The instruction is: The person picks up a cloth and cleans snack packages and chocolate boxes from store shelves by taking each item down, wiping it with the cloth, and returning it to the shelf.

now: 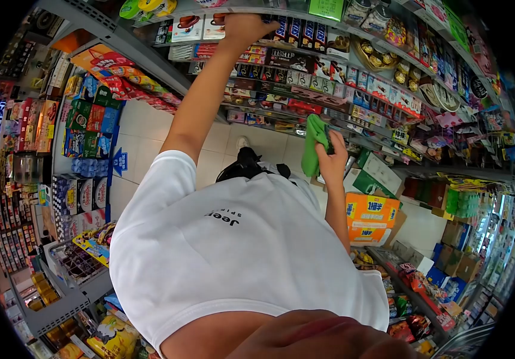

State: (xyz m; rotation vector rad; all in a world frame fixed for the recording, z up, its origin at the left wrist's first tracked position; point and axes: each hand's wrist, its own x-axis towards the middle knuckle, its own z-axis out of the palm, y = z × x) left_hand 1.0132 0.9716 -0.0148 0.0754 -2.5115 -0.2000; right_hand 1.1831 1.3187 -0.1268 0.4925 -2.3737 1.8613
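Note:
My left hand (244,30) reaches into an upper shelf at the top of the head view, between white boxes with red-brown pictures (187,28) and dark blue snack boxes (294,31). Its thumb is stretched out to the right, apart from the palm; the other fingers are largely hidden at the shelf edge above. My right hand (333,158) is closed on a folded green cloth (311,146), right of my body and in front of the lower shelves. A small dark patch shows between the cloth and the fingers.
Tiered shelves of packaged sweets (290,60) span the front. Left stand drink packs (90,134) and a grey metal rack (66,311). An orange carton (371,216) and a green-white carton (372,176) lie low at the right. Pale floor tiles (150,128) show beneath me.

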